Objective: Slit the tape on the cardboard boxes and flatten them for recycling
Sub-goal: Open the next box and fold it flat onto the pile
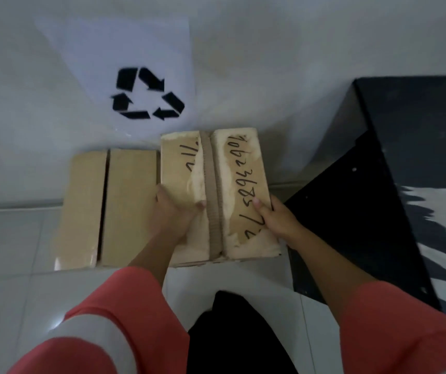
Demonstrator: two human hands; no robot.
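A cardboard box (pixel 240 168) with black handwritten numbers and torn paper patches sits on the floor, a strip of brown tape (pixel 212 184) running down its middle seam. My left hand (pixel 174 214) grips its left side, thumb lying on the top flap beside the tape. My right hand (pixel 275 220) grips the right side, thumb pressing on the top by the writing. A second, plain cardboard box (pixel 124 206) lies directly to the left, its centre seam showing as a dark slit. No cutting tool is visible.
A white sheet with a black recycling symbol (pixel 146 94) lies on the floor beyond the boxes. A black piece of furniture (pixel 378 211) stands close on the right. My dark-clothed knee (pixel 232 333) is just in front of the boxes on the pale tiled floor (pixel 8 238).
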